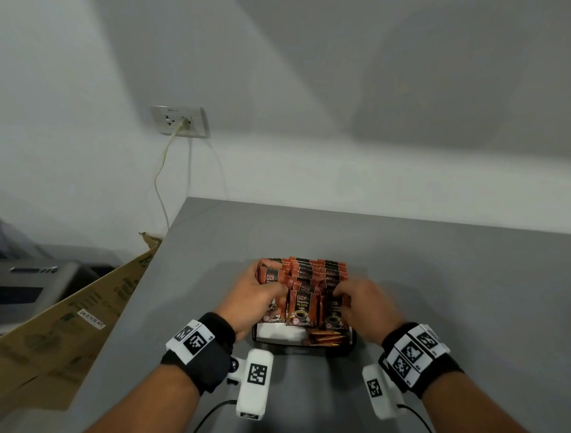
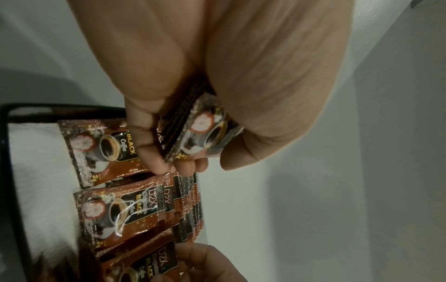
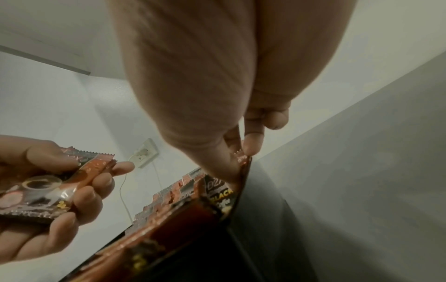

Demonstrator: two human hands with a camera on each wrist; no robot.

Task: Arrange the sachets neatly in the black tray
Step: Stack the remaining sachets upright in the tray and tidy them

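Both forearms reach forward side by side over the grey bench (image 1: pixel 438 272), wrists in black straps, hands palm-down at the black rectangular tray (image 1: pixel 350 342) lined with white paper. Left hand (image 1: pixel 257 297) curls its fingers and thumb round a small stack of glossy brown-orange coffee sachets (image 2: pixel 205 131) above the tray's left side. Right hand (image 1: pixel 362 304) pinches the top edge of the front sachet (image 3: pixel 241 162) in the right row between thumb and fingertip; the rows of upright sachets (image 1: pixel 307 276) stand packed in the tray.
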